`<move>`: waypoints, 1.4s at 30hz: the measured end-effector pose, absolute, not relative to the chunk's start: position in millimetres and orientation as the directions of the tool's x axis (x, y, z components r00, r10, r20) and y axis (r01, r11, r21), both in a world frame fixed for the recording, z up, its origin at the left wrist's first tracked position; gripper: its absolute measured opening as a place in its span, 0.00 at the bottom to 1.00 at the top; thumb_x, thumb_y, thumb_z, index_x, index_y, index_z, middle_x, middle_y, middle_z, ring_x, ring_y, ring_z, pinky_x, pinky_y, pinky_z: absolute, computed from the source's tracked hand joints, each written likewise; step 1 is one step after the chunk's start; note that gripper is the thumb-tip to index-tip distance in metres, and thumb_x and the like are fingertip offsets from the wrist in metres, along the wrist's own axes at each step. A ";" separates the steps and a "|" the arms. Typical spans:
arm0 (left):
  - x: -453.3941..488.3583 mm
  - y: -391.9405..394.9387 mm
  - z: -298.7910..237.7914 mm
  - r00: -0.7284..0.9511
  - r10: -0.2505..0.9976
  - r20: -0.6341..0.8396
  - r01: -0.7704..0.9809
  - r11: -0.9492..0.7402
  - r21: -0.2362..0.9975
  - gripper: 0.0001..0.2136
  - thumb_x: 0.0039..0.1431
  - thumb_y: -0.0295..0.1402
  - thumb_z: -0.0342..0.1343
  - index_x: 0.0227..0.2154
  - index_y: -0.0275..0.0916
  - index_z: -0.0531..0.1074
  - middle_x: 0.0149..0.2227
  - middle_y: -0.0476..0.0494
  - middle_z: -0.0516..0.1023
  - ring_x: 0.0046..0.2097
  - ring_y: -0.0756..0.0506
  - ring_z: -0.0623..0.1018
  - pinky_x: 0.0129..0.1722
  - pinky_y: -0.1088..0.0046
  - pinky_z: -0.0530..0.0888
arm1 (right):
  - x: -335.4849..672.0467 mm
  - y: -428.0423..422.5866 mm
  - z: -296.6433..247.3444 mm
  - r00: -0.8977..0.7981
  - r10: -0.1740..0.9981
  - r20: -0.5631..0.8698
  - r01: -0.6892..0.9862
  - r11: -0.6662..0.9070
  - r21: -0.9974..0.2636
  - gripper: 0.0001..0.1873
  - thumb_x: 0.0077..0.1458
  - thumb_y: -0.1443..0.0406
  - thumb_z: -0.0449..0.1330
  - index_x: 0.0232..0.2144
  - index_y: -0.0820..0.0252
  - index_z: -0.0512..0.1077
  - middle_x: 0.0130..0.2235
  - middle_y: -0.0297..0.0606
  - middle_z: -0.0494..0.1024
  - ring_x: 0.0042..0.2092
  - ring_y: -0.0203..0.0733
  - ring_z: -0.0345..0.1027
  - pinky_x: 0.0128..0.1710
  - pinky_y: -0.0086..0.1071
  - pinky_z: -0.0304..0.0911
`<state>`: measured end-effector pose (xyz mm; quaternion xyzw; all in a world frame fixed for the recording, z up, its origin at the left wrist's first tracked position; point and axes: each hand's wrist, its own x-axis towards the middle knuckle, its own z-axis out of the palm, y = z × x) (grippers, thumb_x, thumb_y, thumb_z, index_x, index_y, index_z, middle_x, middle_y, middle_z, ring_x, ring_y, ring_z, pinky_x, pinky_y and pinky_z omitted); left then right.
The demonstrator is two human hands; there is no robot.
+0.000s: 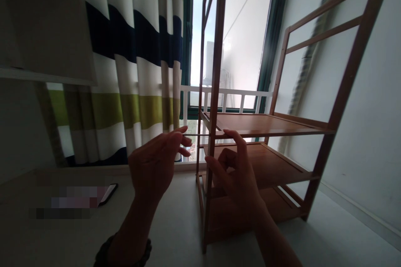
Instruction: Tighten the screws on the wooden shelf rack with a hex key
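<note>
Both my hands are raised in front of a wooden shelf rack [266,125]. My left hand [155,164] has its fingers drawn together in a pinch near the rack's front left post [216,91]. My right hand [236,175] is curled, its forefinger and thumb pinched at the edge of the upper shelf. A thin, straight strand [203,134] runs level between the two pinches, crossing the post. I cannot make out whether it is thread, wire or a thin rod. A dark bracelet sits on my left wrist.
The rack stands on a pale surface [175,225] by a window [244,41] with a white railing. A striped curtain [138,71] hangs to the left. A phone [108,194] lies on the surface at left. A white wall [369,133] is on the right.
</note>
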<state>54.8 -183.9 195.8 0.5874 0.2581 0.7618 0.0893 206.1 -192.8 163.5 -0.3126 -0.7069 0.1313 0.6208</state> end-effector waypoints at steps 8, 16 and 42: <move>57.8 -189.4 204.4 -0.305 0.676 0.671 -0.067 -0.718 0.693 0.09 0.51 0.37 0.59 0.31 0.35 0.75 0.25 0.48 0.78 0.28 0.48 0.78 0.21 0.76 0.76 | 198.6 -195.5 162.6 0.082 0.534 0.842 0.322 0.785 -0.529 0.31 0.52 0.65 0.60 0.56 0.49 0.53 0.49 0.42 0.63 0.37 0.35 0.66 0.23 0.25 0.63; 53.4 -185.8 203.5 -0.233 0.729 0.644 -0.099 -0.676 0.730 0.10 0.50 0.38 0.61 0.30 0.36 0.74 0.26 0.47 0.78 0.29 0.47 0.78 0.24 0.75 0.77 | 198.1 -197.2 162.3 0.065 0.524 0.849 0.336 0.790 -0.513 0.31 0.54 0.66 0.59 0.57 0.49 0.52 0.49 0.42 0.62 0.38 0.36 0.66 0.24 0.26 0.64; 43.7 -180.0 199.7 -0.170 0.694 0.700 -0.076 -0.717 0.693 0.07 0.50 0.33 0.61 0.32 0.38 0.78 0.23 0.50 0.75 0.22 0.53 0.71 0.23 0.76 0.71 | 201.0 -195.5 163.0 0.052 0.528 0.847 0.326 0.793 -0.515 0.32 0.53 0.65 0.59 0.57 0.48 0.52 0.49 0.41 0.63 0.34 0.34 0.66 0.23 0.26 0.64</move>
